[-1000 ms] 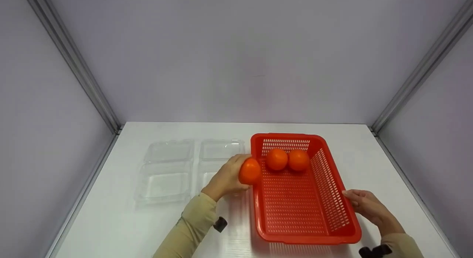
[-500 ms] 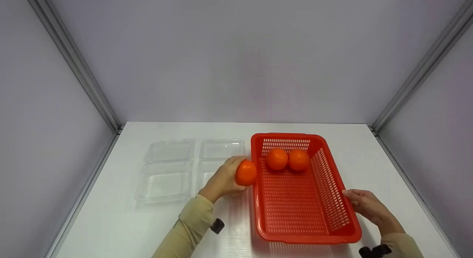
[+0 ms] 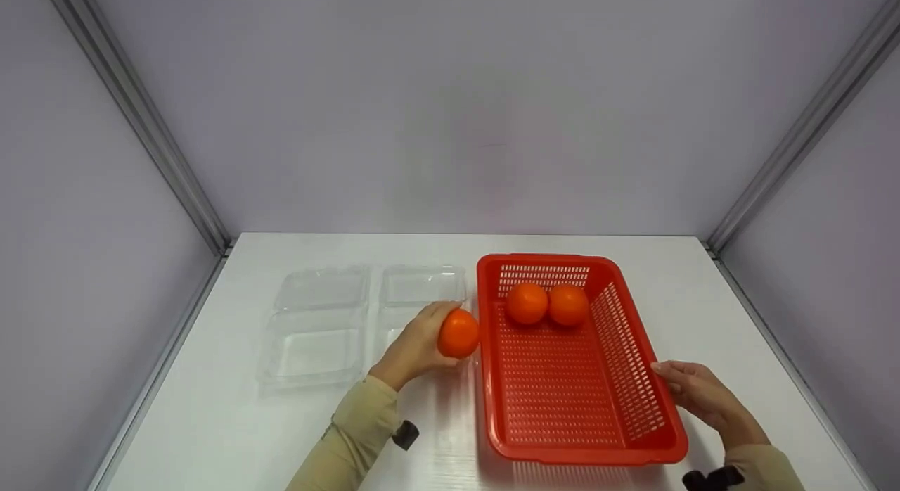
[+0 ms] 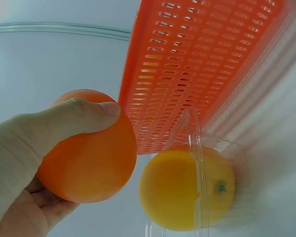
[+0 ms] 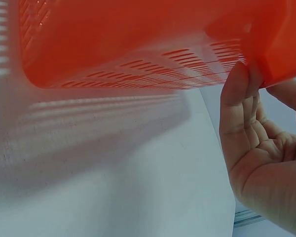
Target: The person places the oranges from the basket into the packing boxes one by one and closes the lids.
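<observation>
My left hand [image 3: 416, 343] grips an orange [image 3: 458, 333] just left of the red basket [image 3: 495, 406], above the right-hand clear container [image 3: 422, 283]. In the left wrist view the thumb lies across the held orange [image 4: 89, 158]; another orange [image 4: 187, 190] sits in the clear container beside the basket's wall [image 4: 177, 64]. That second orange is hidden in the head view. My right hand [image 3: 703, 396] pinches the basket's right rim between thumb and fingers, as the right wrist view of the hand [image 5: 266, 153] shows. Two oranges [image 3: 527, 303] lie side by side at the basket's far end.
Another clear container [image 3: 316, 350] with its lid laid back stands on the white table [image 3: 211, 421], left of the first. Grey-white panels [image 3: 450, 111] enclose the table at the back and both sides.
My left hand has moved left and slightly toward the near edge with the orange, from over the basket's left rim to beside it. The right hand and basket have not visibly moved.
</observation>
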A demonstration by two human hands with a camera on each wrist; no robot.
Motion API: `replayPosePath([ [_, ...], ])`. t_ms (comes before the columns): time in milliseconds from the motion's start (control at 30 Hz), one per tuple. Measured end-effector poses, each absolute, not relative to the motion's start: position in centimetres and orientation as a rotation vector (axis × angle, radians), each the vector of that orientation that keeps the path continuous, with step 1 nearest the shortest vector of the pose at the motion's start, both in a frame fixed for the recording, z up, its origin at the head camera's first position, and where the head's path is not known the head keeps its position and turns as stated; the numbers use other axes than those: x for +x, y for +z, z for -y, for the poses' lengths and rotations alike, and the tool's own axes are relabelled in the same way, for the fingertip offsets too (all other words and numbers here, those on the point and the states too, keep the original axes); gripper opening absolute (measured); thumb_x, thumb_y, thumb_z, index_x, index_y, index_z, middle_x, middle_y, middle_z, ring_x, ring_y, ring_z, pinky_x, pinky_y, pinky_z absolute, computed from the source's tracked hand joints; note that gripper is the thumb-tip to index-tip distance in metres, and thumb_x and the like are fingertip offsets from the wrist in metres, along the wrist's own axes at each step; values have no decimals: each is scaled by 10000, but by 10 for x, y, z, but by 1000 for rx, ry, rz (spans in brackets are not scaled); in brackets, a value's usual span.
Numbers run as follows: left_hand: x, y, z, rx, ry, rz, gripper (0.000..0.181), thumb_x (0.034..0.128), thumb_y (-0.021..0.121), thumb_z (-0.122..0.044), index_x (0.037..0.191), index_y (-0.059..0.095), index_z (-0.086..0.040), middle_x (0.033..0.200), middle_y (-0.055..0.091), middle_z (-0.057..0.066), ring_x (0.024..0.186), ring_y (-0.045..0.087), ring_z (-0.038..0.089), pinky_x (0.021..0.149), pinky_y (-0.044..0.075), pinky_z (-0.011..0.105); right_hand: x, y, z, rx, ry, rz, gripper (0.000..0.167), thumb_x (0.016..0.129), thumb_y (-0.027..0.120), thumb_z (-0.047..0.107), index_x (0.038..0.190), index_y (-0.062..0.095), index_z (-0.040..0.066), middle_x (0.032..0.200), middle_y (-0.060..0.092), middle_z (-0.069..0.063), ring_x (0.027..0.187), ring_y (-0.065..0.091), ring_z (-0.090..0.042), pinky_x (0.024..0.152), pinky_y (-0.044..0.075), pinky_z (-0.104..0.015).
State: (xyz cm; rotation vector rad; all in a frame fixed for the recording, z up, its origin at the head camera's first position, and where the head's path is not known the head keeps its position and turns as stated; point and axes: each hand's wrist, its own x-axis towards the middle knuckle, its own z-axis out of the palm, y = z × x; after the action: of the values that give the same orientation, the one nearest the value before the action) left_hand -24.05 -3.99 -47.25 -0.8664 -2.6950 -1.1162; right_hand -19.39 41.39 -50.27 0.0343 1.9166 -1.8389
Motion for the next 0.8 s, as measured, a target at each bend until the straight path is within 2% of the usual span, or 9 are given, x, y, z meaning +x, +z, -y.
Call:
replayPosePath([
  [800,-239,-485,56,-815,-1136,2683,807,608,829,-149,1297,431,-17,1265,477,147,1133,490,312,965,400,463,-195,-508,-414,28,-1853,-1984,273,968,445,216,1023,619,13,885,668,-28,790,647,-151,734,531,-323],
])
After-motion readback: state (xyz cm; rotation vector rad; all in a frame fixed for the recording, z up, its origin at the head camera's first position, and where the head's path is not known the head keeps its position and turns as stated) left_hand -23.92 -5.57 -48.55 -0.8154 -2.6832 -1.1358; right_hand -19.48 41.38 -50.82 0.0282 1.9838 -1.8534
